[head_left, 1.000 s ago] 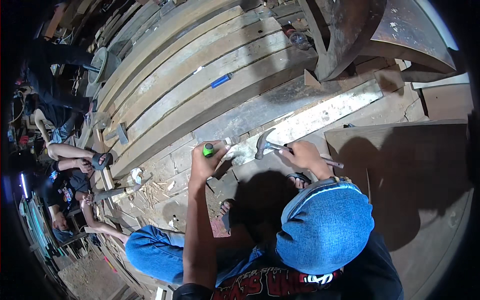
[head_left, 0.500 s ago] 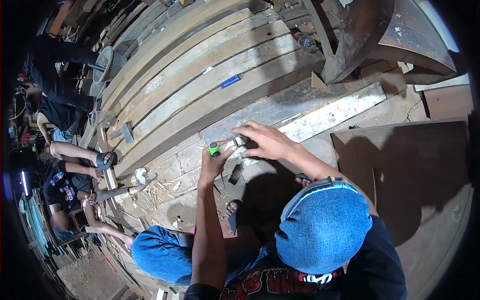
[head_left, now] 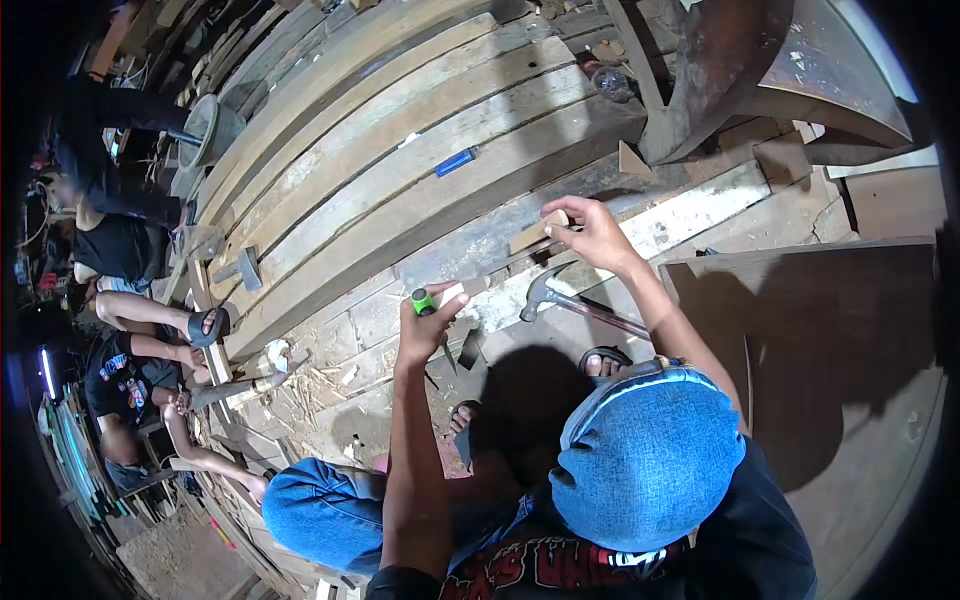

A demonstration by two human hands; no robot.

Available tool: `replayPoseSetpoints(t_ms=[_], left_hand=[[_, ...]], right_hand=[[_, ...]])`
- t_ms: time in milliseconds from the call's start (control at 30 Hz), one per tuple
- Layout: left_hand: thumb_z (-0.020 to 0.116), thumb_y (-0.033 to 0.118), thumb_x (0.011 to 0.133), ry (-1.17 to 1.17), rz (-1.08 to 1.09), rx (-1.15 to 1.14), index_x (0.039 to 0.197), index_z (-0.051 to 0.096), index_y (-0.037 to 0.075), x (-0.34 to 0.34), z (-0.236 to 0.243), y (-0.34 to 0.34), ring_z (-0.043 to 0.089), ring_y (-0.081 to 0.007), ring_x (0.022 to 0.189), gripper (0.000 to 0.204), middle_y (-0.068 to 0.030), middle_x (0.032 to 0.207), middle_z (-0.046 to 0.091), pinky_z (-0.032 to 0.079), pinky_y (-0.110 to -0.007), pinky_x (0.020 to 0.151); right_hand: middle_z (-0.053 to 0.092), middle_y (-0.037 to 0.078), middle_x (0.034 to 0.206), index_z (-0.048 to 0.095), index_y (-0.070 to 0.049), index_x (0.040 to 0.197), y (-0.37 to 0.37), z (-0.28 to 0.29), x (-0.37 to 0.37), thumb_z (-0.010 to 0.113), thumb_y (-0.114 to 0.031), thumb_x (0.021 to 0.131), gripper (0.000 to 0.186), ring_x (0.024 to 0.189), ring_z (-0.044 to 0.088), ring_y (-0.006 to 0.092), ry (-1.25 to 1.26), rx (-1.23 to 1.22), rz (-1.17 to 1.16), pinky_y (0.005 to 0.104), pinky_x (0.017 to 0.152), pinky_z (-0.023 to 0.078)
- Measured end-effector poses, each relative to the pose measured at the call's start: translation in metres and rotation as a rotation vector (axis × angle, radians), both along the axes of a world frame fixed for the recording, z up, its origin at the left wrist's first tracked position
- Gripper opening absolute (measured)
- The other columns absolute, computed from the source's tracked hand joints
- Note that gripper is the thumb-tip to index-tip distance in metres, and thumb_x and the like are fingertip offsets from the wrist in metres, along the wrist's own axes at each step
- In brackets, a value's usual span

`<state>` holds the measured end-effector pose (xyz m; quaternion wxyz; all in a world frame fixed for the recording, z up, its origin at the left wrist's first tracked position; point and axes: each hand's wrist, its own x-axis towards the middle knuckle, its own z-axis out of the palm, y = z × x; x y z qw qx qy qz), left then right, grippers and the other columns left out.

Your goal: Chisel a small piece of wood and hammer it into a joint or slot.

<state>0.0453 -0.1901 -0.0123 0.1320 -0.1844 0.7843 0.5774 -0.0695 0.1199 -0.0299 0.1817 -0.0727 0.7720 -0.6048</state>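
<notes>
Gripping green-handled tool [head_left: 421, 299]: left hand [head_left: 428, 325]. Wooden piece [head_left: 527, 238]: right hand [head_left: 594, 237].

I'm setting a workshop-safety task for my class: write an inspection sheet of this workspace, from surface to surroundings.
Surface: white-stained board beside thick wooden beams.
Job's things: green-handled tool, pale wood piece, brown wood piece; claw hammer lying by the right forearm.
Clutter: wood shavings; blue-handled tool on the beams.
Hands: left hand grips the green-handled tool and pale wood piece; right hand holds the brown wood piece.
Cables: nothing seen near the hands.
Surroundings: other people at left; large brown panel at right.
</notes>
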Motion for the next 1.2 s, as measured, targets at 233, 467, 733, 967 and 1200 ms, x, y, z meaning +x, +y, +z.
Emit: replayPoseSetpoints(t_ms=[233, 467, 733, 967, 1200], left_hand=[[0.086, 0.027, 0.087, -0.016, -0.007, -0.001, 0.115, 0.074, -0.001, 0.002, -0.003, -0.001, 0.054, -0.0051, 0.06, 0.042, 0.0032, 0.07, 0.063, 0.043, -0.024, 0.054], [0.085, 0.025, 0.088, 0.102, -0.066, -0.176, 0.112, 0.075, 0.0, 0.003, -0.007, -0.006, 0.058, -0.0068, 0.064, 0.036, -0.0019, 0.085, 0.069, 0.046, -0.024, 0.056], [0.077, 0.012, 0.091, 0.264, 0.679, -0.11, 0.073, 0.059, 0.002, 0.0, 0.072, 0.017, 0.062, -0.0135, 0.061, 0.027, -0.0063, 0.068, 0.062, 0.05, -0.03, 0.056], [0.078, -0.001, 0.079, 0.862, -0.068, -0.118, 0.064, 0.05, 0.005, 0.006, 0.128, 0.148, 0.053, -0.013, 0.049, 0.032, -0.0056, 0.057, 0.054, 0.039, -0.029, 0.046], [0.08, 0.013, 0.077, 0.75, -0.279, 0.02, 0.066, 0.059, 0.004, -0.02, 0.089, 0.187, 0.061, -0.0275, 0.053, 0.026, -0.012, 0.061, 0.06, 0.046, -0.038, 0.052]], right_hand=[[0.073, 0.012, 0.115, 0.067, -0.001, 0.122, 0.014, -0.01, 0.013, 0.075, -0.011, 0.09, 0.035, 0.107, 0.067, 0.0193, -0.099, -0.013, -0.03, 0.0348, 0.094, 0.052], [0.064, 0.026, 0.125, 0.057, -0.001, 0.133, 0.021, 0.001, 0.052, 0.076, -0.02, 0.087, 0.054, 0.119, 0.062, 0.0426, 0.18, 0.403, -0.268, 0.048, 0.104, 0.047], [0.06, 0.022, 0.118, 0.059, -0.008, 0.131, 0.012, -0.019, 0.145, 0.078, -0.032, 0.085, 0.056, 0.113, 0.058, 0.0409, 0.092, 0.688, 0.066, 0.0525, 0.094, 0.045], [0.065, 0.018, 0.111, 0.062, -0.004, 0.124, -0.002, -0.035, 0.129, 0.075, -0.033, 0.091, 0.046, 0.106, 0.062, 0.0341, 0.393, 0.834, 0.161, 0.0472, 0.089, 0.047], [0.067, 0.019, 0.109, 0.062, -0.001, 0.121, 0.02, -0.031, 0.145, 0.072, -0.034, 0.094, 0.044, 0.102, 0.064, 0.0303, 0.096, 0.475, 0.12, 0.0449, 0.086, 0.049]])
